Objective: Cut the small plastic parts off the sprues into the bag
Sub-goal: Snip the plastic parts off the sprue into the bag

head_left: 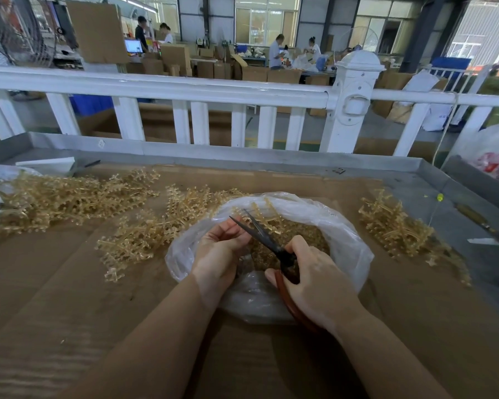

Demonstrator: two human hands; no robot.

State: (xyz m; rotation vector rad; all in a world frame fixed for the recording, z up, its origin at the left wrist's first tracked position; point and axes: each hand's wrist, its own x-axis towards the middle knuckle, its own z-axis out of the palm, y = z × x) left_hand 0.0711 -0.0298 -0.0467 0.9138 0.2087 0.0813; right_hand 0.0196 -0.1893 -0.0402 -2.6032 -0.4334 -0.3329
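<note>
Single head cam, looks fwd/down, close over hands at cardboard-covered table (69,283), factory floor beyond.

Your work surface is a metal table (432,180) covered with a brown cardboard sheet (69,283). On the cardboard sits the open clear bag (355,249). Left of the bag lie two heaps of amber sprues (69,197), and right of it a smaller heap (395,226).

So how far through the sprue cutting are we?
Done: loose cut parts already line the bag. In hand: the left hand holds a sprue over the bag while the right hand works the scissors. Left: big sprue piles, plus a smaller pile.
</note>
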